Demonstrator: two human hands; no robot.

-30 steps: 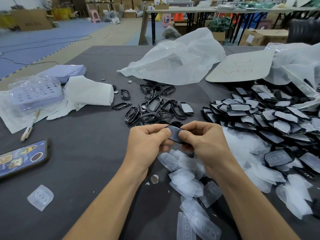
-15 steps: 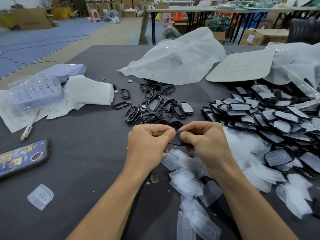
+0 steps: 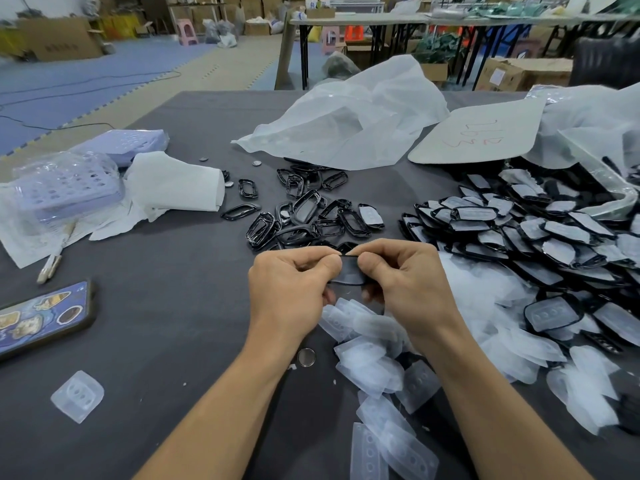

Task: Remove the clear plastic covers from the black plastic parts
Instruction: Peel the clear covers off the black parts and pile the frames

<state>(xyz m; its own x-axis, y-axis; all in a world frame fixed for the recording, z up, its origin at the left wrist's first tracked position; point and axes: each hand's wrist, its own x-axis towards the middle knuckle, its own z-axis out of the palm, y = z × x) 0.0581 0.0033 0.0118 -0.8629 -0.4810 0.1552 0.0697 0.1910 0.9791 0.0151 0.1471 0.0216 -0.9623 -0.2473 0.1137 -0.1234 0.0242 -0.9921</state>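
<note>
Currently I'm pinching black plastic part with left hand and right hand, fingers curling tight; overbending risking snapping thin frame.

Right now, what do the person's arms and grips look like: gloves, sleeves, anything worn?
Both grips are bare hands. The left grip and the right grip wear no gloves, and no rings show on the visible fingers. The left forearm and the right forearm are bare down to the frame edge: no sleeves, watch, bands or markings in view.
</note>
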